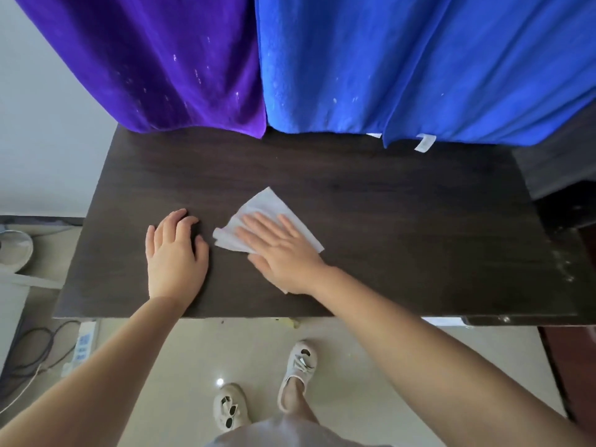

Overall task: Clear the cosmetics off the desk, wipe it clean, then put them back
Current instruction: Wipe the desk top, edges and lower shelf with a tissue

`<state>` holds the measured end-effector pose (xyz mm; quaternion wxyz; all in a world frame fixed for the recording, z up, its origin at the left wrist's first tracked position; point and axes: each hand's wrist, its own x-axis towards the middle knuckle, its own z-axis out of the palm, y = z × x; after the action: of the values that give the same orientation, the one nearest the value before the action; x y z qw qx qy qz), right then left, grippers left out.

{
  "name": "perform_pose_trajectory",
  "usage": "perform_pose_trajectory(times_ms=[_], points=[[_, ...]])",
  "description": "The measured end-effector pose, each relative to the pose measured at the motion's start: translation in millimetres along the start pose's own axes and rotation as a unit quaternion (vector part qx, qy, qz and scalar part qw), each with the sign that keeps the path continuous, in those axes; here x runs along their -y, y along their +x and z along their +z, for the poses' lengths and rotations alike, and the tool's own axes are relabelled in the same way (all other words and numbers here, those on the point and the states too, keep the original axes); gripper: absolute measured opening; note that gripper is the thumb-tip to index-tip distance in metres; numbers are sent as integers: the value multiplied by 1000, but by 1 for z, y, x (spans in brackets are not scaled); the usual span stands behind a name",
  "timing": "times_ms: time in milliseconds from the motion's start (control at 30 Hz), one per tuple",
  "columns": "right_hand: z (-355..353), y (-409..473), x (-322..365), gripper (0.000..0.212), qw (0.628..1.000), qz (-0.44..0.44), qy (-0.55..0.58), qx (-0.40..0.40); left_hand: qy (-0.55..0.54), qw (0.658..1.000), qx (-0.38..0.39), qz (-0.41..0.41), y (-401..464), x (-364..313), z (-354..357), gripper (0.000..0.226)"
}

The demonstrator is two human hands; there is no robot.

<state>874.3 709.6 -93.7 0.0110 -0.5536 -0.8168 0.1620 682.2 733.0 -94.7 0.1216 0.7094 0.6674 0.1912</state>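
Note:
A dark wooden desk point(403, 227) fills the middle of the head view. A white wipe point(264, 206) lies flat on it near the centre. My right hand point(283, 253) presses down on the wipe with its fingers spread and flat. My left hand point(175, 253) rests palm down on the bare desk just left of the wipe, fingers slightly curled, holding nothing. No cosmetics are in view.
A purple cloth point(154, 66) and a blue cloth point(419, 66) hang over the desk's back edge. On the tiled floor at the left lie cables and a white power strip point(84, 345). My feet in pale shoes point(298, 366) stand below the front edge.

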Motion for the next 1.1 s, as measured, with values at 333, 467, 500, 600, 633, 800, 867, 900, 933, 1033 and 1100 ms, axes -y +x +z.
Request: perform_pose_trajectory(times_ms=[333, 467, 500, 600, 633, 800, 867, 900, 933, 1033, 1100], points=[[-10, -132, -96, 54, 751, 636, 61, -164, 6, 991, 84, 102, -31, 71, -42, 40], [9, -40, -1, 56, 840, 507, 42, -186, -72, 996, 35, -30, -61, 125, -70, 39], [17, -13, 33, 57, 878, 444, 28, -176, -129, 987, 33, -90, -67, 129, -77, 41], [41, 52, 143, 57, 954, 271, 18, -130, -317, 914, 55, -246, -76, 134, -86, 40], [49, 66, 177, 57, 972, 209, 22, -106, -379, 887, 58, -259, -78, 134, -88, 40], [69, 82, 243, 53, 999, 10, -35, -11, -503, 813, 38, -290, -81, 134, -95, 44], [66, 65, 224, 53, 998, -30, -60, -1, -461, 837, 34, -294, -82, 127, -98, 39], [64, 53, 208, 52, 997, -38, -63, 0, -417, 861, 25, -289, -82, 122, -99, 36], [61, 38, 190, 52, 998, -31, -59, -5, -361, 891, 14, -276, -82, 114, -98, 35], [51, -16, 125, 53, 996, 53, -58, -44, -216, 957, -8, -192, -82, 78, -89, 33], [46, -57, 80, 53, 989, 127, -59, -41, -156, 982, 2, -109, -85, 46, -73, 29]])
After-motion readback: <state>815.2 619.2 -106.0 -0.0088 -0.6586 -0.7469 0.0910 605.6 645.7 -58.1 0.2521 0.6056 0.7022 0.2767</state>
